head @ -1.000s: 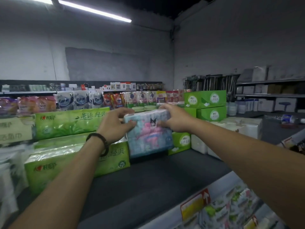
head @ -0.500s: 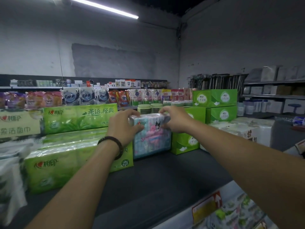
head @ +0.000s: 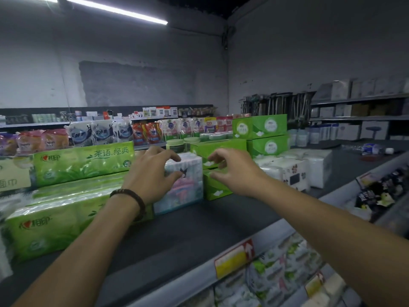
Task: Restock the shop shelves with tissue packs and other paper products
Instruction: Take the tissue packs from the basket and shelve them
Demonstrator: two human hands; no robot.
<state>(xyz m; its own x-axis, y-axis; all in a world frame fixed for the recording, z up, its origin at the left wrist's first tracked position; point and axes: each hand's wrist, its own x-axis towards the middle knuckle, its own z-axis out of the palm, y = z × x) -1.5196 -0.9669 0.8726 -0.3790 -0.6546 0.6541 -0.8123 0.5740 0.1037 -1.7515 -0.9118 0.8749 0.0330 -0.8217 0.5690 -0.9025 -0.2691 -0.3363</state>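
The upper left corner of a pastel tissue pack (head: 188, 187) is gripped by the left hand (head: 150, 176): the fingertips are curled over its top edge and the thumb is laid against its printed front. A dark beaded bracelet (head: 130, 193) is worn on that wrist. The right hand (head: 236, 173) is held just to the right of the pack, clear of it, with the fingers loosely curled and nothing in them.

The pack is stood upright towards the back of the dark shelf (head: 199, 229), well away from its front edge. It is flanked on the left by long green wrapped packs (head: 66, 220), which are stacked towards the shelf's left end, and on the right by green tissue boxes (head: 218, 187), which are just beside it. More of these boxes are piled behind, and white wrapped packs (head: 287, 169) are set further towards the shelf's right end.

Along the front edge of the shelf a red and yellow price label (head: 234, 258) is fixed, and patterned packs (head: 276, 273) are seen on the tier below it. Behind the back edge a row of detergent pouches (head: 143, 131) is lined up on another shelf. A strip light (head: 115, 9) is lit overhead.
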